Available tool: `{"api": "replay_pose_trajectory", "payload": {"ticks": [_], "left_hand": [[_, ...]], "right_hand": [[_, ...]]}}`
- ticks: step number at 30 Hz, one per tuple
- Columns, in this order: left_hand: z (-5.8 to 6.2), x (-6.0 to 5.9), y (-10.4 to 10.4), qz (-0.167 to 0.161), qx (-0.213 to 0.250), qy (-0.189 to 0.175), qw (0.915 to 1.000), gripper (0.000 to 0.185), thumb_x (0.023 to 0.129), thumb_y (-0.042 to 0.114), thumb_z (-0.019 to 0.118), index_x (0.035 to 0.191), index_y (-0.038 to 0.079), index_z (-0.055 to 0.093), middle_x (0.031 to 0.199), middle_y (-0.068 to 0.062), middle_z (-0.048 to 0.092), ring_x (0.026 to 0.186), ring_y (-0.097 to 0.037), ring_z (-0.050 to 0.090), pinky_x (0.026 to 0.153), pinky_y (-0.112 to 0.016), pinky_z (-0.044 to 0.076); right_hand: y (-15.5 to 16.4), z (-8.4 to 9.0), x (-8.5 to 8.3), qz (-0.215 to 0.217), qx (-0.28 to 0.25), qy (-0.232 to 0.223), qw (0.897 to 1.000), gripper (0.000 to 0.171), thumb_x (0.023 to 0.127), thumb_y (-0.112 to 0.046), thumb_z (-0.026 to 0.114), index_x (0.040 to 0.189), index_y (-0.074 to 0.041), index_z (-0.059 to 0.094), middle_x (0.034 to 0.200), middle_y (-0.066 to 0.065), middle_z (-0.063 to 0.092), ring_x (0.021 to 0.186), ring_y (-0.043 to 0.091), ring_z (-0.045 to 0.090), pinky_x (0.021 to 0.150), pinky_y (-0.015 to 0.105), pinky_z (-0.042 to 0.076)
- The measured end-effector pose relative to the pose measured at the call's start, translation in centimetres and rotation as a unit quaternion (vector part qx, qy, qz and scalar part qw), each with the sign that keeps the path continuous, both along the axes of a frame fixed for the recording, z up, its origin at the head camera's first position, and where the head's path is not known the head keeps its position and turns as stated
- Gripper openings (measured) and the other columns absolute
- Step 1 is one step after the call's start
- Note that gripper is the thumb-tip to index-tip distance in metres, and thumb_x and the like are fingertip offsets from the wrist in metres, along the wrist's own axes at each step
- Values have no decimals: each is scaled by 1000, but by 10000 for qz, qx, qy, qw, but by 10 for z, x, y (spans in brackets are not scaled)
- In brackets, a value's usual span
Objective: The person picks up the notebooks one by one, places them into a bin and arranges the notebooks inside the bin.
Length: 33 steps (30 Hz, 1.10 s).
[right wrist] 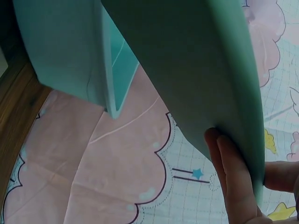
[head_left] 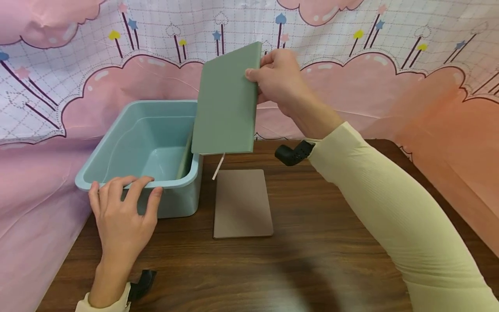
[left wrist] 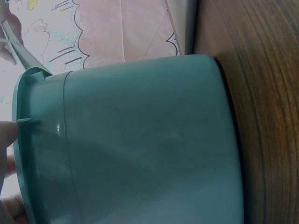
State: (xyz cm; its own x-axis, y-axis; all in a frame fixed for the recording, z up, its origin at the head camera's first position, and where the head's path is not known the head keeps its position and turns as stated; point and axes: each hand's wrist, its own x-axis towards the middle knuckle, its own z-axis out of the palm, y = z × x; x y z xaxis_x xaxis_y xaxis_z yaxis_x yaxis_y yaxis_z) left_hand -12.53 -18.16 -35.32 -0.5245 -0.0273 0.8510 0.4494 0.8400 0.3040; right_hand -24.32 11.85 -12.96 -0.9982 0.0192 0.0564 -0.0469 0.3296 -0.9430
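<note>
My right hand [head_left: 282,80] pinches a green hardcover notebook [head_left: 226,104] by its upper right edge, thumb on the near cover and fingers behind. The notebook is raised over the right rim of a light blue plastic bin [head_left: 177,198], and a white ribbon bookmark [head_left: 219,167] dangles from its bottom. In the right wrist view, the fingers [right wrist: 236,177] press against the green cover. My left hand [head_left: 124,216] grips the bin's near rim, fingers curled over the edge. Inside the bin, a thin greenish item [head_left: 186,154] leans along the right wall, partly hidden by the raised notebook.
A brown-grey notebook [head_left: 243,203] lies flat on the dark wooden table [head_left: 331,242], just right of the bin. Behind and at both sides hangs a pink and white patterned cloth [head_left: 335,99]. A black band piece [head_left: 294,152] juts from the right sleeve cuff.
</note>
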Motion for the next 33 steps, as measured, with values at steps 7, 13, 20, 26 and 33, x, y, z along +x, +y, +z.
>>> {"api": "replay_pose_trajectory", "payload": {"ticks": [7, 13, 20, 26, 33], "left_hand": [[-1, 0, -1, 3, -40, -18, 10000, 47, 104, 49, 62, 108, 5, 76, 107, -24, 64, 107, -51, 56, 118, -76, 21], [0, 1, -1, 14, -12, -1, 10000, 47, 104, 49, 62, 107, 5, 76, 107, -24, 65, 107, -51, 56, 118, -76, 21], [0, 3, -4, 33, -21, -71, 10000, 47, 104, 50, 62, 108, 5, 76, 109, -25, 65, 109, -51, 55, 119, -76, 20], [0, 2, -5, 7, -14, -55, 10000, 48, 104, 51, 62, 108, 5, 76, 108, -25, 65, 109, -51, 56, 119, -76, 20], [0, 0, -3, -5, 6, -65, 10000, 48, 104, 50, 62, 108, 5, 76, 108, -24, 65, 110, -51, 56, 119, -77, 19]], "right_hand": [[-13, 0, -5, -22, -54, -4, 10000, 29, 107, -12, 61, 129, 8, 62, 128, 18, 74, 106, 28, 81, 80, 37, 66], [-24, 2, -8, 25, -180, -57, 9998, 30, 107, -12, 60, 130, 7, 61, 128, 18, 74, 105, 28, 81, 79, 35, 66], [-37, -1, -6, 106, -384, -124, 9991, 30, 107, -11, 61, 132, 5, 57, 128, 17, 74, 107, 26, 80, 79, 34, 66], [-45, -4, -6, 114, -456, -115, 9988, 30, 106, -11, 63, 131, 4, 57, 125, 17, 75, 106, 26, 80, 79, 34, 66], [-51, -8, -7, 113, -467, -80, 9988, 28, 106, -12, 63, 129, 1, 53, 124, 17, 76, 104, 26, 80, 76, 32, 66]]}}
